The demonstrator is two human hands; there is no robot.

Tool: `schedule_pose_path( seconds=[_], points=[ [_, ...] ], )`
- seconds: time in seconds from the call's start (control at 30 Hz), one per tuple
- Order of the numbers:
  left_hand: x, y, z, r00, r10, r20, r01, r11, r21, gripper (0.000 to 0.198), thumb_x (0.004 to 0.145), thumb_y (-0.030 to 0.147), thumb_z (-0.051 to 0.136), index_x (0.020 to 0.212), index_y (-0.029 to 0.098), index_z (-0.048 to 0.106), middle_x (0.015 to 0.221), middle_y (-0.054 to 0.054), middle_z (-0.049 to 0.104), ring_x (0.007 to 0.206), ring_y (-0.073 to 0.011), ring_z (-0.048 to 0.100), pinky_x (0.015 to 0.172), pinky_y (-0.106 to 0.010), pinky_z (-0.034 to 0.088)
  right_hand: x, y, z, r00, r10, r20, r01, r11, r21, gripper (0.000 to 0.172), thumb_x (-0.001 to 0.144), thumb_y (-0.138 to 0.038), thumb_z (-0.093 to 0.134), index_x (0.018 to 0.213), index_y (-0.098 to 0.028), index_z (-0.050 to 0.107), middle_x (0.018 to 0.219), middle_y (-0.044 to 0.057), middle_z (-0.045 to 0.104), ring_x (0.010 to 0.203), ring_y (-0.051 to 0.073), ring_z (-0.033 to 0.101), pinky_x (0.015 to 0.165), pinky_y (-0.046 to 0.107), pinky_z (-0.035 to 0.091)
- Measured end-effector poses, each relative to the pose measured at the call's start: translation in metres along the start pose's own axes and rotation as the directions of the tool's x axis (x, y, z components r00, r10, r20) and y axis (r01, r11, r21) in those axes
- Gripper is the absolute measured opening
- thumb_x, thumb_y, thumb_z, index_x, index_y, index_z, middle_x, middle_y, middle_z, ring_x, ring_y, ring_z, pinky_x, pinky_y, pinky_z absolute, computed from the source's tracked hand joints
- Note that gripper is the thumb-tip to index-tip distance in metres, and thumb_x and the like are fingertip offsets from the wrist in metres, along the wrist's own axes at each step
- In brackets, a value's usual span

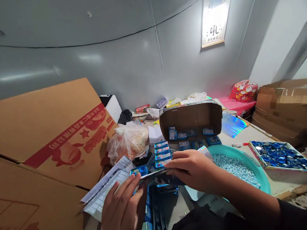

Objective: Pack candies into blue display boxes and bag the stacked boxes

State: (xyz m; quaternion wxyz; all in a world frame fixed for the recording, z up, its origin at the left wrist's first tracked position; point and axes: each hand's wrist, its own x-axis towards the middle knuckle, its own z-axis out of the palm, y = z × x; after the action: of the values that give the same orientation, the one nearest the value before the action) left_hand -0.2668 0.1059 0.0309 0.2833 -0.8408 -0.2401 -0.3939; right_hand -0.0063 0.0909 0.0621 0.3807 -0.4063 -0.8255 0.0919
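Left hand (123, 205) and right hand (191, 166) flank a thin carton (158, 180) over the desk (280, 184), its underside hidden; whether either grip pinches cannot be told. Beyond its near edge, glossy, blocky blue packs (162, 155) form a row, long axis pointing wallward.

Head-worn camera, looking forward and down over near hands (123, 209) toward wall (130, 64).
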Motion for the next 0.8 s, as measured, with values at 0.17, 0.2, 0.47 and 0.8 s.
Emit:
schedule_pose_path(
  seconds=[0.17, 0.2, 0.47, 0.8],
  points=[
    [0.007, 0.002, 0.005, 0.995, -0.101, 0.016, 0.101, 0.994, 0.038, 0.028, 0.084, 0.008, 0.069, 0.112, 0.009, 0.064, 0.106, -0.017, 0.076, 0.106, -0.0242, 0.069, 0.115, -0.047, 0.035, 0.001, 0.001, 0.003, 0.999, 0.025, 0.039, -0.024, 1.0, -0.019, 0.019, 0.096, -0.022, 0.059, 0.106, -0.021, 0.075, 0.083, 0.002, 0.07, 0.071, 0.015, 0.061, 0.063, 0.028, 0.042],
    [0.009, 0.002, 0.006, 0.995, -0.088, 0.038, 0.086, 0.995, 0.049, 0.032, 0.085, 0.009, 0.068, 0.117, 0.009, 0.064, 0.107, -0.016, 0.075, 0.108, -0.0256, 0.068, 0.116, -0.049, 0.032, 0.001, 0.0, 0.004, 0.998, 0.033, 0.052, -0.032, 0.999, -0.02, 0.019, 0.096, -0.023, 0.06, 0.107, -0.022, 0.075, 0.085, 0.002, 0.07, 0.073, 0.015, 0.062, 0.065, 0.028, 0.043],
    [0.018, 0.002, 0.007, 0.971, -0.082, 0.223, 0.103, 0.991, -0.085, 0.034, 0.092, 0.013, 0.059, 0.126, 0.017, 0.062, 0.095, -0.004, 0.075, 0.088, -0.0153, 0.07, 0.12, -0.046, 0.021, 0.008, -0.008, -0.004, 0.969, 0.138, 0.204, -0.124, 0.989, -0.081, 0.027, 0.091, -0.025, 0.066, 0.117, -0.02, 0.07, 0.1, 0.006, 0.073, 0.088, 0.02, 0.066, 0.076, 0.031, 0.048],
    [0.008, -0.029, -0.008, 0.942, -0.187, 0.278, 0.213, 0.975, -0.067, 0.036, 0.093, 0.018, 0.052, 0.129, 0.018, 0.056, 0.115, -0.008, 0.07, 0.106, -0.0184, 0.067, 0.125, -0.04, 0.009, -0.011, 0.02, -0.03, 0.951, 0.267, 0.155, -0.262, 0.964, -0.052, 0.013, 0.091, -0.017, 0.063, 0.081, -0.017, 0.071, 0.077, 0.002, 0.069, 0.071, 0.014, 0.06, 0.065, 0.026, 0.04]
  ],
)
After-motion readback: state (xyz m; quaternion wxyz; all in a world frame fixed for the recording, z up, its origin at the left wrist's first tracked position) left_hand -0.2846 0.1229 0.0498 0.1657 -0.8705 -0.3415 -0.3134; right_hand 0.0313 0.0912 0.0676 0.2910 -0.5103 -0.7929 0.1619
